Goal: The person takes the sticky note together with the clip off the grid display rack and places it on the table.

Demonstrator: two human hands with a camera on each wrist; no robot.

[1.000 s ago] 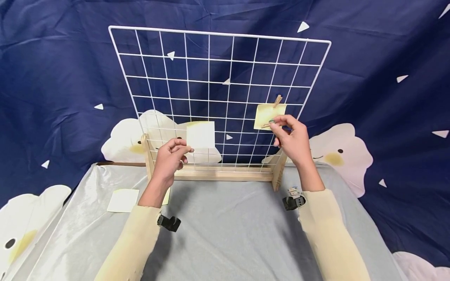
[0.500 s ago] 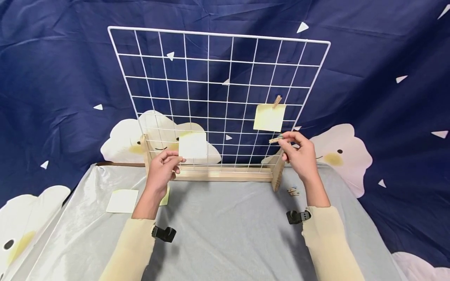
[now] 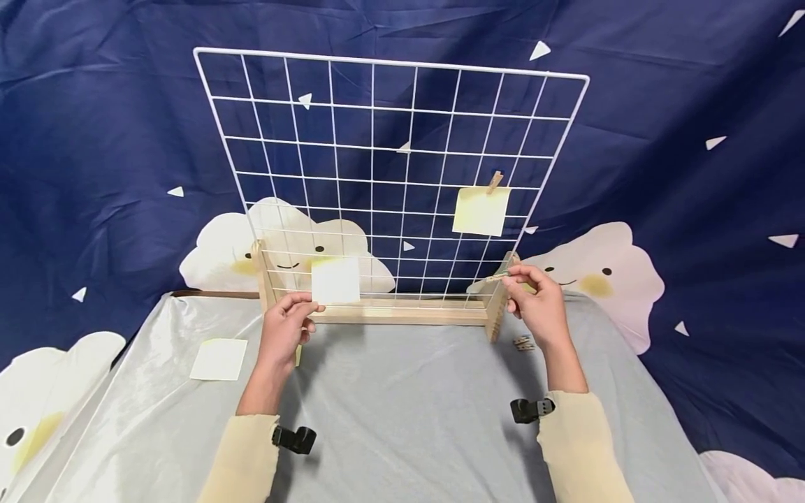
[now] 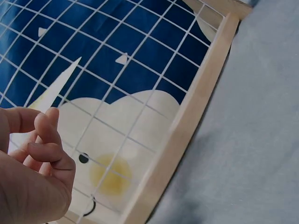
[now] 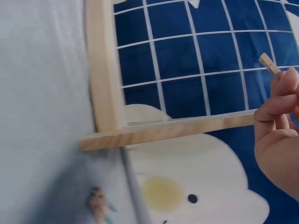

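- open room lies over the grey cloth (image 3: 402,412), between the left hand (image 3: 285,330) and right hand (image 3: 542,305).
- behind, the wooden base (image 3: 402,314) and upright wire grid (image 3: 372,147) bar the way.
- the held note (image 3: 336,281) screens the grid's lower left; a pinned note (image 3: 481,212), its right.
- loose clothespins (image 3: 523,343) lie beside the right wooden foot (image 3: 496,309).

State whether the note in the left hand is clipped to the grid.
Not clipped: the left hand pinches the note by a lower corner, and its top edge is bare.
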